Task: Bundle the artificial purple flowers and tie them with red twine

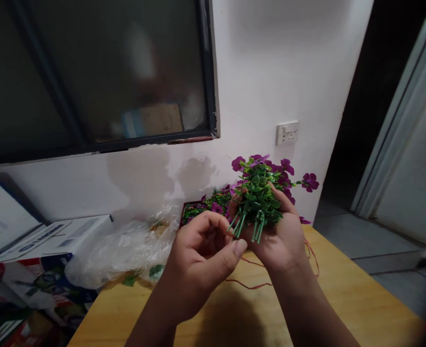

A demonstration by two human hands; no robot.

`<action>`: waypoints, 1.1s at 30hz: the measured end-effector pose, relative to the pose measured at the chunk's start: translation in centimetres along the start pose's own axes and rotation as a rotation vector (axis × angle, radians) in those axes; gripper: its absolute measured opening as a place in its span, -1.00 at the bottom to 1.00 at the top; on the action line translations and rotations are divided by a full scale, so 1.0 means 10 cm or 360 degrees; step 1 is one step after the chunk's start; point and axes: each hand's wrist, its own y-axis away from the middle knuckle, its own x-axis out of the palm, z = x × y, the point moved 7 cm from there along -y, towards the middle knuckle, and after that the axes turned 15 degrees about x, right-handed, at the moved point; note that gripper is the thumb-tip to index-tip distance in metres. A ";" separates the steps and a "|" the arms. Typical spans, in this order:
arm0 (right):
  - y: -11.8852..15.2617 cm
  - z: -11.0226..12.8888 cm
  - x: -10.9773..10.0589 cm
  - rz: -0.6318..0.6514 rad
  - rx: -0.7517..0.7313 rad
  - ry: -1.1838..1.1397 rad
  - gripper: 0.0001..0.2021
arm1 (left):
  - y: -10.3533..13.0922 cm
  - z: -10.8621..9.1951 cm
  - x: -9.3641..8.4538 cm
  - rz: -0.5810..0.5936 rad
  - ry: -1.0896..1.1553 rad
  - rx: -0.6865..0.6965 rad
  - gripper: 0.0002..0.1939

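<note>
A bunch of artificial flowers (258, 193) with purple petals, green leaves and thin green stems rests in my right hand (283, 236). Its fingers wrap round the leafy part from behind, and the bare stem ends point down toward me. At the stem ends, my left hand (206, 260) is curled, with thumb and forefinger drawn in around a thin red string (252, 287); the exact grip is partly hidden. The string trails in loops below both hands and out to the right over the wooden table (307, 318).
More purple flowers and greenery (213, 205) lie in a dark red-edged container behind my hands. A crumpled clear plastic bag (122, 250) sits at the left, beside printed cartons (54, 241). The wall with a socket (287, 133) rises behind the table; a doorway opens at the right.
</note>
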 end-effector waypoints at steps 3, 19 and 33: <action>-0.01 0.00 -0.02 0.0002 -0.0003 0.0070 -0.91 | -0.01 -0.01 0.00 -0.0027 -0.0070 0.0021 -0.75; -0.01 -0.03 -0.02 0.0026 0.0028 -0.0011 -0.88 | -0.02 -0.04 -0.01 -0.0001 -0.0290 0.0194 -0.71; -0.04 -0.05 -0.07 0.0013 0.0113 -0.0047 -0.89 | 0.02 -0.12 -0.02 -0.0046 -0.0661 0.0490 -0.79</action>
